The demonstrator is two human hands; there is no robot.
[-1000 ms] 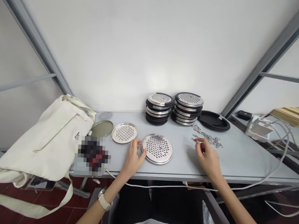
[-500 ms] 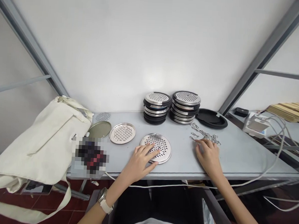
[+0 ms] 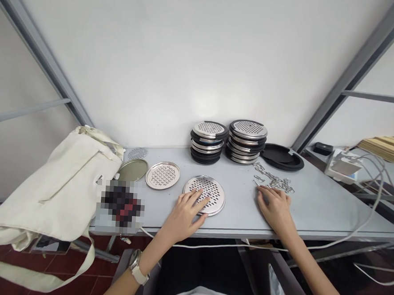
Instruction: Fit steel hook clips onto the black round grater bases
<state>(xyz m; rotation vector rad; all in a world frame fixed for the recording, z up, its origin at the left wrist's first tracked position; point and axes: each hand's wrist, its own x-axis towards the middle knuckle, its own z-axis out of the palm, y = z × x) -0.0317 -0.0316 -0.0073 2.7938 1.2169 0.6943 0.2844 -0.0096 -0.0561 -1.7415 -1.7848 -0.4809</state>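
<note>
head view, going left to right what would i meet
bag → green disc → left plate → right plate with the left hand on it → right hand → white box → boards

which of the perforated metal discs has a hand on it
The front disc, nearest the table's near edge: the left hand rests on it, while the discs farther back have none.

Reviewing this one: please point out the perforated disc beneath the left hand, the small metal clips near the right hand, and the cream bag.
Perforated disc (image 3: 212, 191): head view, holed face, right of its centre.
Small metal clips (image 3: 281, 184): head view, densest cluster.
Cream bag (image 3: 52, 185): head view, middle of its front.
</note>
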